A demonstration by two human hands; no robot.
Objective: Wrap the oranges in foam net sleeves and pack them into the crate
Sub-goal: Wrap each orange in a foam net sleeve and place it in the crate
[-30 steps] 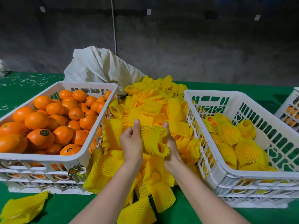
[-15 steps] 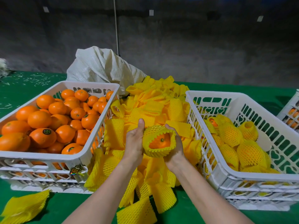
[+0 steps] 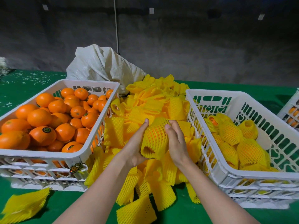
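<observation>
Between the two crates I hold one orange inside a yellow foam net sleeve (image 3: 155,137); the orange skin shows through the mesh. My left hand (image 3: 135,146) grips it from the left and below, and my right hand (image 3: 175,141) grips its right side. A white crate (image 3: 90,136) on the left is full of bare oranges (image 3: 42,135). The white crate (image 3: 226,168) on the right holds several sleeved oranges (image 3: 231,133). A heap of loose yellow sleeves (image 3: 150,101) lies between the crates and under my hands.
A grey woven sack (image 3: 103,65) lies behind the sleeve heap. One loose sleeve (image 3: 24,204) lies on the green table (image 3: 32,80) at the front left. Another white crate with oranges (image 3: 291,110) shows at the right edge. A dark wall stands behind.
The sleeve has been pulled over the orange: earlier its open end showed the bare fruit, now the net covers it fully. My hands have turned the wrapped orange and shifted around it.
</observation>
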